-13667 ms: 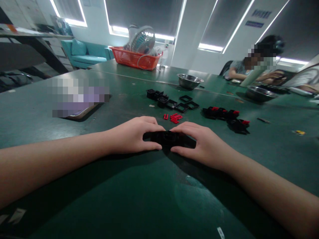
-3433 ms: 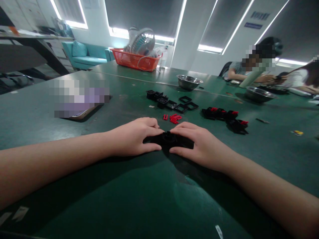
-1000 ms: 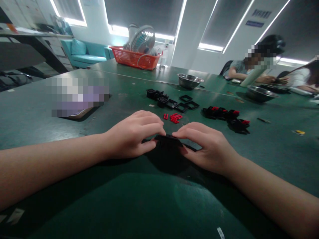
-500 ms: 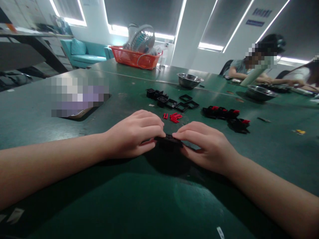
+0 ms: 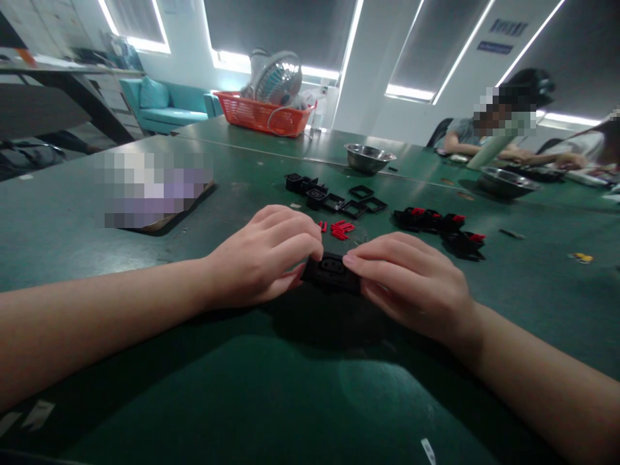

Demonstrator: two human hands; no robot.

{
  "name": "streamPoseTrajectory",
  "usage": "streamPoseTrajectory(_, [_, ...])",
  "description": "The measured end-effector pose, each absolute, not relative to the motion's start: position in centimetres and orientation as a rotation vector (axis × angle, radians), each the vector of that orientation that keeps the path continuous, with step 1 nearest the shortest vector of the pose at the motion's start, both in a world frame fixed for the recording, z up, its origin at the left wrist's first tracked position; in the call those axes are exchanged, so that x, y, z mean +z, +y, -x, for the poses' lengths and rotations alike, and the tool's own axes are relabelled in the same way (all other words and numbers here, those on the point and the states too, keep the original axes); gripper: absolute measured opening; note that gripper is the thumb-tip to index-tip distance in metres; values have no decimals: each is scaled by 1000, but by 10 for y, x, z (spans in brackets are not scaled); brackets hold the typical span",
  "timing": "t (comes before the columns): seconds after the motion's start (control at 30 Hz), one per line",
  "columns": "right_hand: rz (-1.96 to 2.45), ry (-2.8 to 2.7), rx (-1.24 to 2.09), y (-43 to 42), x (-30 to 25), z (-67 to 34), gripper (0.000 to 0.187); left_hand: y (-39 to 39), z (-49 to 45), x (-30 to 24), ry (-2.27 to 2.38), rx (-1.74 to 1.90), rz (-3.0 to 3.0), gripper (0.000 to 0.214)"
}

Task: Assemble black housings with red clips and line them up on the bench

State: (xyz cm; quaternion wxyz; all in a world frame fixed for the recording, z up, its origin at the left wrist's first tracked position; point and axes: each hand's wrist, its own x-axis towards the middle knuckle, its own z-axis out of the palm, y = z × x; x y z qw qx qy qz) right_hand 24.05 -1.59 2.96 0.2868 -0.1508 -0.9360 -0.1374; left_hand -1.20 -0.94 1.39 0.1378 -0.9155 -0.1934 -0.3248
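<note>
Between my two hands is a black plastic socket housing (image 5: 333, 274) with an oval recess and small holes on the face turned up toward me. The fingers of my left hand (image 5: 266, 258) pinch its left edge. My right hand (image 5: 416, 278) grips the right edge, thumb underneath and fingertips on top. Just beyond lie several small red plastic clips (image 5: 341, 229), one partly hidden by my left hand. Behind them are black square frames (image 5: 353, 207) and black socket parts (image 5: 303, 185). Black assemblies with red clips (image 5: 429, 219) sit to the right.
A pixelated flat object (image 5: 155, 194) lies at left. Metal bowls (image 5: 369, 159) stand farther back, near a red basket (image 5: 264, 117) holding a fan. Small yellow pieces (image 5: 581, 258) lie at right. A person (image 5: 484, 139) sits across the green table (image 5: 310, 400).
The black socket housing has tilted, so its recessed face with the holes now shows more. My right hand has shifted slightly right; my left hand has risen a little.
</note>
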Motion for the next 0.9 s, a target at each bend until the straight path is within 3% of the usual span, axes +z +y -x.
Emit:
streamPoseTrajectory(0.5, [326,-2507,-486,-18,32,-238,20,-12,13,16,-457,-965,2547,13])
streamPoseTrajectory(0.73, [402,-2521,-313,-15,27,-237,17,-7,14,13,-609,-944,2753,12])
streamPoseTrajectory(0.9, [664,-2425,-130,-17,23,-236,35,-7,11,16,-955,-936,2962,18])
